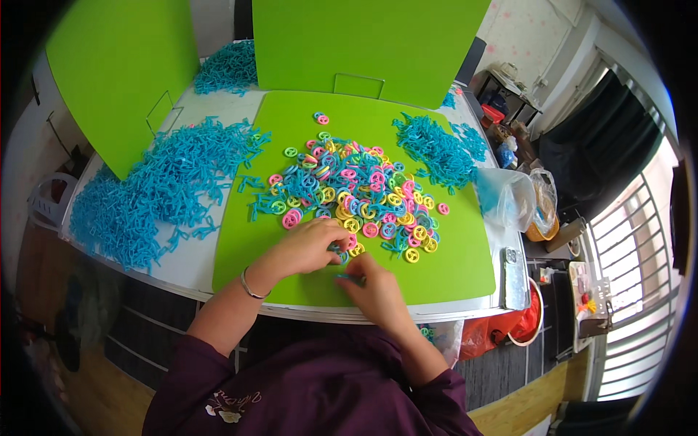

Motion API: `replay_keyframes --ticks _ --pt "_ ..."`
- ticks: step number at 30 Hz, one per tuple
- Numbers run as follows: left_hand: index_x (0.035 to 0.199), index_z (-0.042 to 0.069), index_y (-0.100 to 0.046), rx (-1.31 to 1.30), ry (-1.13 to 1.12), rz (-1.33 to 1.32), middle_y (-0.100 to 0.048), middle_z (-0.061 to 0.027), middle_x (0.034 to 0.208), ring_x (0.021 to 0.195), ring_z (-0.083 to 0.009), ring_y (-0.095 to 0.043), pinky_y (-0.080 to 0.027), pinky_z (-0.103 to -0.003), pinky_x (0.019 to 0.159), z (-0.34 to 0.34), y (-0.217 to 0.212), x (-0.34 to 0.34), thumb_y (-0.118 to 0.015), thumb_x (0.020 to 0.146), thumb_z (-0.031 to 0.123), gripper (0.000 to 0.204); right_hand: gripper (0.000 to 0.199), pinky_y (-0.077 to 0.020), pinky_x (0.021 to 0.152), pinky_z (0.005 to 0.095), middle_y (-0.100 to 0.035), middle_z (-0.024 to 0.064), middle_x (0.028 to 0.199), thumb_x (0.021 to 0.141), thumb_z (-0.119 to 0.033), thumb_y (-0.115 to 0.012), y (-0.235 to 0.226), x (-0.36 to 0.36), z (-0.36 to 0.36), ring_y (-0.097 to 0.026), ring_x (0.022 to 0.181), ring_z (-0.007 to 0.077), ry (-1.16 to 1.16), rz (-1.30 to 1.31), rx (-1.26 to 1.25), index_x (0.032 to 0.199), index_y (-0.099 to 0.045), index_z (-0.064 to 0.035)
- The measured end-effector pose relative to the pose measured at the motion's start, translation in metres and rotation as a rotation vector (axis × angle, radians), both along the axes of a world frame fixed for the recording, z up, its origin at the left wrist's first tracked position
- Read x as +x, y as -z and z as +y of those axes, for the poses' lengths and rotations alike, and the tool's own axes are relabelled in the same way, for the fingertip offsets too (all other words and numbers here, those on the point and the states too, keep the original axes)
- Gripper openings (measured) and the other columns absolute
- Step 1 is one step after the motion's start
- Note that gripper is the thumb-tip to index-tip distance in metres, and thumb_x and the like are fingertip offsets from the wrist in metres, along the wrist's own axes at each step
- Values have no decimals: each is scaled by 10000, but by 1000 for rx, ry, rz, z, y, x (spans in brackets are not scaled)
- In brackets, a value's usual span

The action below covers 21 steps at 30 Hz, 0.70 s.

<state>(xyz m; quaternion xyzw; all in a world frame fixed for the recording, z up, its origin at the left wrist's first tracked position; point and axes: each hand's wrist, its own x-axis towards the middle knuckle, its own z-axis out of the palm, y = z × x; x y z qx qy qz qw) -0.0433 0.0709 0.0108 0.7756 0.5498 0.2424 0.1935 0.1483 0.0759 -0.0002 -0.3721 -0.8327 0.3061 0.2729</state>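
Note:
A heap of small plastic rings with spoked middles (349, 182), in pink, yellow, blue and green, lies on a green board (451, 276), with blue pieces mixed in. My left hand (314, 243) is at the heap's near edge, its fingers curled inward; what they hold, if anything, is hidden. Just right of it and nearer to me, my right hand (374, 291) pinches a small blue plastic piece (350, 277) between thumb and fingers. The two hands are close together but apart.
Piles of blue plastic pieces lie left (167, 189), right (436, 149) and at the far left corner (229, 67). Upright green boards (363, 43) stand behind and at left. A clear plastic tub (505, 200) and a phone-shaped item (516, 280) sit at the table's right edge.

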Motion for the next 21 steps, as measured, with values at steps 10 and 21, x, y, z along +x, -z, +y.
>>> replay_keyframes --ticks 10,21 --pt "986 52 -595 -228 -144 -450 -632 -42 741 701 -146 -616 -466 -260 574 7 -8 8 -628 861 145 159 140 -471 712 249 -642 37 835 916 -107 -590 -5 18 36 -597 790 94 -132 537 -607 990 -623 7" --pt "1114 55 -591 -717 -66 -1148 -593 29 718 578 -21 -514 -403 -148 510 2 -11 19 -537 948 198 225 125 -491 681 253 -647 79 815 947 -120 -539 -7 23 41 -621 739 134 -150 671 -708 996 -538 -5"
